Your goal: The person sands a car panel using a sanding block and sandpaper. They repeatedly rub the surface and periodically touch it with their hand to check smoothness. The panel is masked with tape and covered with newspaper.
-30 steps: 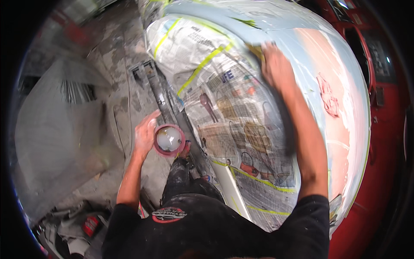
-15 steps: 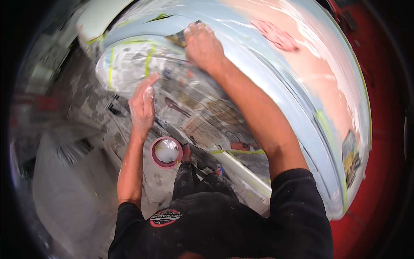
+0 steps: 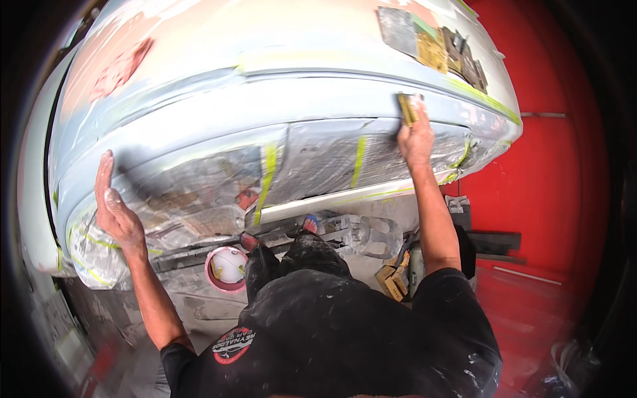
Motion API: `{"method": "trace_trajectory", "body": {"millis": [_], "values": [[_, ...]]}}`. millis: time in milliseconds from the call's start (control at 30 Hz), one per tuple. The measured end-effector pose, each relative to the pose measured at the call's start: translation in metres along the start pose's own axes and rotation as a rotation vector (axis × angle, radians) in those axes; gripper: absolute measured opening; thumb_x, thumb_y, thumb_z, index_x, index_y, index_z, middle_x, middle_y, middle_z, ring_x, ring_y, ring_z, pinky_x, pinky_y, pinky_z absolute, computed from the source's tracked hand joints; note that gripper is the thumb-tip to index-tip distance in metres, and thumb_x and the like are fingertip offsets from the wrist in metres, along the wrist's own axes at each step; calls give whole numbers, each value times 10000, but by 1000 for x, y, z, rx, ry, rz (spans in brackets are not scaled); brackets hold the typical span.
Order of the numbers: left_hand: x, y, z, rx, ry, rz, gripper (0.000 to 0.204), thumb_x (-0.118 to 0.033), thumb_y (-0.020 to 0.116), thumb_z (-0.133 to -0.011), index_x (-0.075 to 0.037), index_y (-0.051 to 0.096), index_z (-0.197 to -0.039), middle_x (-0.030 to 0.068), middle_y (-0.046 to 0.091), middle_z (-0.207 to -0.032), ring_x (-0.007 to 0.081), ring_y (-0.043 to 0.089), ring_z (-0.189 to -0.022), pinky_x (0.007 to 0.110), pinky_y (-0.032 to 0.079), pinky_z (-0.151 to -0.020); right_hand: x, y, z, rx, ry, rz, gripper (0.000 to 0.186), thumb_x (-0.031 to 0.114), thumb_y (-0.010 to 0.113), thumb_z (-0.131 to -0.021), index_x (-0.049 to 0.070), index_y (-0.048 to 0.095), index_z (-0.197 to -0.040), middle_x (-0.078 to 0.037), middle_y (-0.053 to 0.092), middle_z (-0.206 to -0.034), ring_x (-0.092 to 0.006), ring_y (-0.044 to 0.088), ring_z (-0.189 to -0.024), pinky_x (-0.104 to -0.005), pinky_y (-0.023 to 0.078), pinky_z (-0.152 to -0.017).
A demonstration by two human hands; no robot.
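A car body [image 3: 199, 116] stretches across the top of the view, its side coated in pale blue-grey with peach patches on the roof. My right hand [image 3: 417, 136] grips a yellowish sanding block [image 3: 407, 110], held against the pale band above the masked windows toward the right. Over at the left, my left hand [image 3: 119, 215] is raised with its fingers stretched out and nothing in it. It is close to the car's side; whether it touches is unclear. Clear plastic and paper masking [image 3: 318, 156] covers the windows, edged with yellow-green tape [image 3: 358, 162].
On the roof lie a pink cloth [image 3: 124, 67], a grey sheet [image 3: 398, 31] and several worn sanding pieces [image 3: 464, 60]. A pink-rimmed bucket [image 3: 226, 269] of whitish liquid stands by my feet. A cardboard box [image 3: 393, 278] and a red wall [image 3: 531, 159] are to the right.
My view has turned to the right along the car. The right hand, still with the sanding block, has swept from the far left end to the right. My left hand stays open.
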State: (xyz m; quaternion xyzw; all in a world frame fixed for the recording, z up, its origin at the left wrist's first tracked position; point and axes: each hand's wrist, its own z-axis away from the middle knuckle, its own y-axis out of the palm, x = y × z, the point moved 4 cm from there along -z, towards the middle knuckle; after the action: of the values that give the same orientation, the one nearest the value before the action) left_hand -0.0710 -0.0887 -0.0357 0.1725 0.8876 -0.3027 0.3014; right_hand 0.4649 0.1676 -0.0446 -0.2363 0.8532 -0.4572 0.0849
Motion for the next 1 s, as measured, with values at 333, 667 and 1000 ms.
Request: {"method": "trace_trajectory", "body": {"millis": [333, 667, 1000], "values": [[-208, 228, -37, 452, 609, 95, 371, -212, 617, -973, -40, 665, -1299, 164, 650, -1345, 379, 527, -1353, 493, 406, -1139, 107, 4, -8, -2, -219, -331, 555, -19, 554, -814, -21, 559, -1369, -278, 537, -1422, -430, 509, -1345, -489, 387, -1168], [-246, 334, -14, 522, 724, -242, 457, -266, 600, -963, -33, 624, -1355, 166, 615, -1384, 383, 550, -1289, 460, 439, -1099, -303, -23, 22, -16, 350, 57, 493, 131, 551, -938, -10, 552, -1410, -264, 483, -1501, -412, 480, -1382, -439, 395, -1165], [-247, 336, -10, 545, 767, -407, 523, -376, 570, -978, -49, 607, -1385, 168, 568, -1440, 379, 550, -1268, 470, 434, -1090, -208, -6, 16, -110, -98, -230, 530, 89, 569, -885, -3, 551, -1406, -276, 533, -1431, -439, 515, -1331, -524, 398, -1146]]}}
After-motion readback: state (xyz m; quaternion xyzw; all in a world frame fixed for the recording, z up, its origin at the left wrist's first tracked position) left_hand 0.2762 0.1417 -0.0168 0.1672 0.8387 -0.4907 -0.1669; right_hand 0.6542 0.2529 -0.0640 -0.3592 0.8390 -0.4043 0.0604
